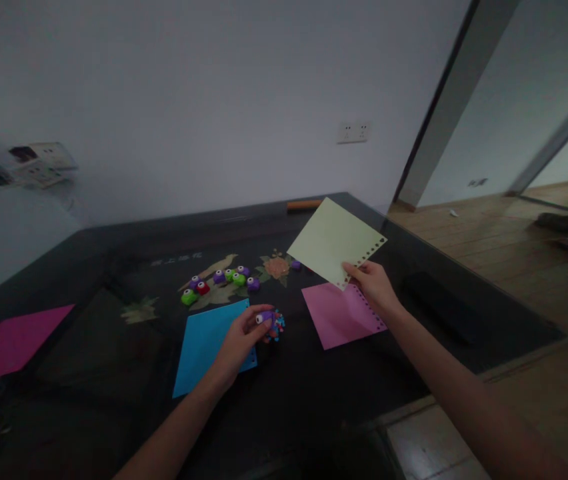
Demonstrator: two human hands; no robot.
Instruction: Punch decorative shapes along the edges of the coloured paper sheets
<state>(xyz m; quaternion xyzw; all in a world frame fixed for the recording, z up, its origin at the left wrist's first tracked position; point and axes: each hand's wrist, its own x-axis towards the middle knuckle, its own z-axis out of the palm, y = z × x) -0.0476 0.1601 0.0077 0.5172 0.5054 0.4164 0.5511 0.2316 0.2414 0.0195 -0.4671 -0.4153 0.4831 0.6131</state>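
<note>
left hand (238,339) grips one purple punch (265,317); right hand (371,285) holds one yellow sheet (331,241).

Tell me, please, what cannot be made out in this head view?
- Blue sheet: near right corner hidden under the left hand.
- Punch: mostly covered by the fingers.
- Scraps: too small and blurred to tell shapes.
- Magenta sheet: cut off by the left edge.
- Table print: too dim to read.

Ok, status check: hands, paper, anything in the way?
Left hand grips purple punch over confetti pile. Right hand holds yellow sheet aloft, edge punched. Blue sheet under left wrist.
</note>
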